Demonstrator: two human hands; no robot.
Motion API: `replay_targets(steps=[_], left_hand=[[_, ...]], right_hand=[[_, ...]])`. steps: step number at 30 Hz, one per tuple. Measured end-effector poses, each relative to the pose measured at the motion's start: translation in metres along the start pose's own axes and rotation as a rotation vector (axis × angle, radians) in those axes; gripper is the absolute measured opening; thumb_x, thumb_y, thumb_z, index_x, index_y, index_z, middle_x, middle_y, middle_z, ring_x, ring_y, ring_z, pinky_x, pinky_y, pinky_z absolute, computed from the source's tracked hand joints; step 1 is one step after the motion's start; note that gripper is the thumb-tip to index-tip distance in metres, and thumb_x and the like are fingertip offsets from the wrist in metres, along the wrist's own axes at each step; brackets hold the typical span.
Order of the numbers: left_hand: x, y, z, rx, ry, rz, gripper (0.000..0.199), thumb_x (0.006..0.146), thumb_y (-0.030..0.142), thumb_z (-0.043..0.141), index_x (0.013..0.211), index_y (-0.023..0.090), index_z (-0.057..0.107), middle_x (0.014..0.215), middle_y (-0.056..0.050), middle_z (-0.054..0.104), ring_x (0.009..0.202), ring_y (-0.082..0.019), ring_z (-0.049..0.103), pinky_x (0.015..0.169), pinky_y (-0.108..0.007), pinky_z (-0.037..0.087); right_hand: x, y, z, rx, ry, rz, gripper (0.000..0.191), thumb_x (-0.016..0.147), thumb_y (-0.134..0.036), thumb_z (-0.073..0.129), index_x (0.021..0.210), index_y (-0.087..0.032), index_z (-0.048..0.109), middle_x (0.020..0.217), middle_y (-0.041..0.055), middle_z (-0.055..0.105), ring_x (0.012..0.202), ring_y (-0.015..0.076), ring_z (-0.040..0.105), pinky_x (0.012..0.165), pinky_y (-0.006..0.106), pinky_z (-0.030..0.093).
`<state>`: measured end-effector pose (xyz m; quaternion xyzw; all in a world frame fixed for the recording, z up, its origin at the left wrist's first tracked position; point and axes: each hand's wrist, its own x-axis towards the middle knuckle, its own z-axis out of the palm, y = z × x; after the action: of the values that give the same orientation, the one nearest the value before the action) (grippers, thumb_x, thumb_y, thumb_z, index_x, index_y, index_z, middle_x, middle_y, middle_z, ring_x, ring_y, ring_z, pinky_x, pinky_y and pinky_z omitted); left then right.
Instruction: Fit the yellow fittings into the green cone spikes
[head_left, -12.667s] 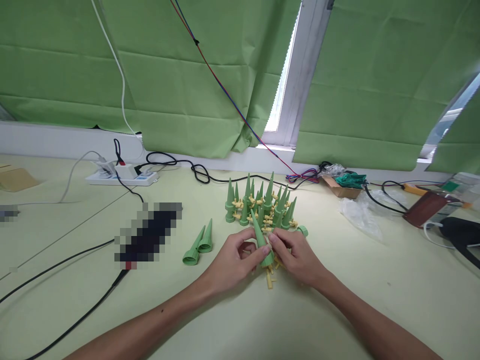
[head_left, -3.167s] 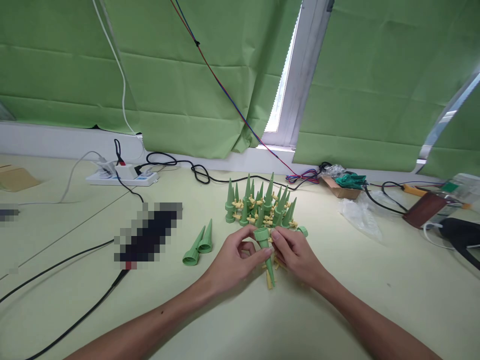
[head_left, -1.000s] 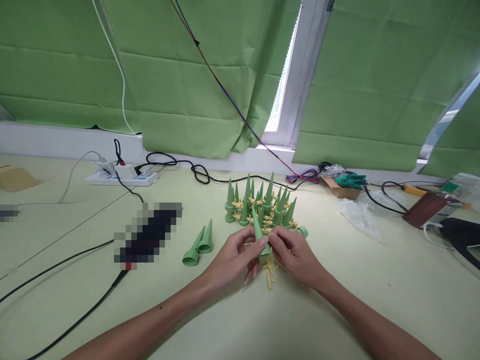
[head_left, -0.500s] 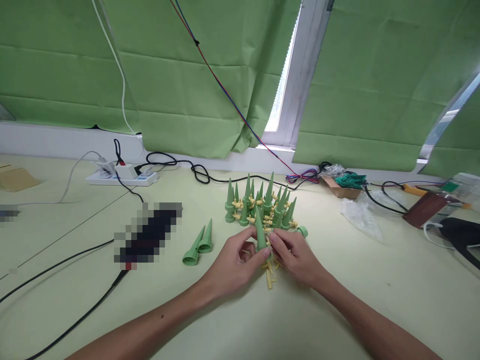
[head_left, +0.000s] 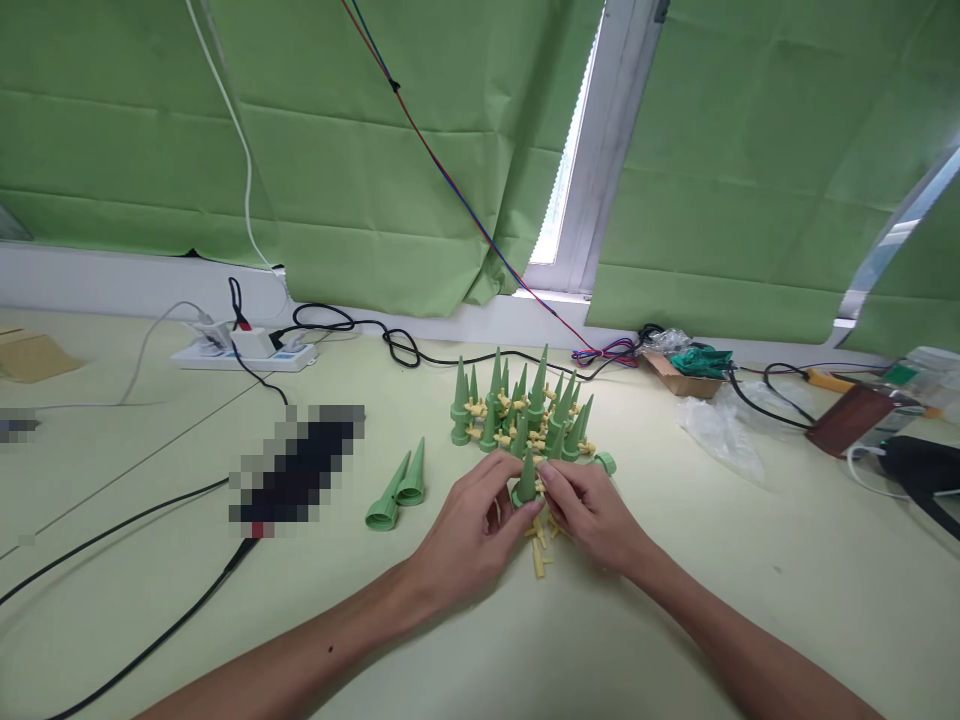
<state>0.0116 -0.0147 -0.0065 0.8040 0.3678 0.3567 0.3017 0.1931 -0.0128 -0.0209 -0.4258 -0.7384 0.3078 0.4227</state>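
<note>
My left hand (head_left: 469, 525) is closed around the base of a green plant watering spike (head_left: 527, 480), its cone pointing up and away. Close against the spike's right side, my right hand (head_left: 596, 515) pinches what looks like a small yellow valve (head_left: 540, 487), mostly covered by the fingers. Several loose yellow valves (head_left: 539, 562) lie on the table below and between my hands. Just beyond stand several green spikes (head_left: 536, 400) fitted with yellow valves. Left of my left hand lie two more green spikes (head_left: 384, 512) with hollow bases. A green cap (head_left: 604, 462) sits behind my right hand.
A blurred black device (head_left: 300, 470) with a cable lies on the left. Further back are a white power strip (head_left: 292, 357) and black cables (head_left: 405, 350). On the right are a small cardboard box (head_left: 686, 380), clear plastic bags (head_left: 724, 435) and a dark red object (head_left: 859, 415).
The spike in my left hand has tipped, so its cone looks shorter and its tip sits lower and slightly right. My left fingers have shifted slightly; my right hand has hardly moved.
</note>
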Motion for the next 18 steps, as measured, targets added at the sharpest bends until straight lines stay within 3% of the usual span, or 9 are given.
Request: replay_targets(steps=[8,13,18], left_hand=[[0.002,-0.003,0.002,-0.118,0.054,-0.139,0.026,0.093,0.041,0.055,0.112,0.024,0.050,0.088,0.001,0.056,0.065,-0.012,0.051,0.055,-0.022,0.042],[0.006,-0.006,0.002,-0.317,0.064,-0.248,0.029,0.092,0.046,0.054,0.111,0.024,0.049,0.109,-0.003,0.057,0.055,-0.006,0.050,0.047,-0.021,0.041],[0.011,-0.006,0.000,-0.598,-0.065,-0.366,0.035,0.094,0.054,0.048,0.092,0.019,0.048,0.081,0.000,0.058,0.040,-0.005,0.047,0.037,-0.020,0.037]], right_hand=[[-0.001,0.002,0.001,0.111,0.078,0.031,0.041,0.103,-0.040,0.038,0.067,-0.020,0.038,0.058,-0.0049,0.038,0.048,0.0089,0.032,0.047,0.024,0.027],[0.000,0.003,0.002,0.186,0.149,0.039,0.039,0.102,-0.041,0.040,0.069,-0.022,0.037,0.057,-0.0063,0.034,0.047,0.0089,0.030,0.045,0.024,0.026],[-0.001,0.004,0.002,0.232,0.152,0.042,0.036,0.101,-0.043,0.042,0.071,-0.022,0.040,0.057,-0.0067,0.034,0.045,0.0091,0.030,0.042,0.023,0.027]])
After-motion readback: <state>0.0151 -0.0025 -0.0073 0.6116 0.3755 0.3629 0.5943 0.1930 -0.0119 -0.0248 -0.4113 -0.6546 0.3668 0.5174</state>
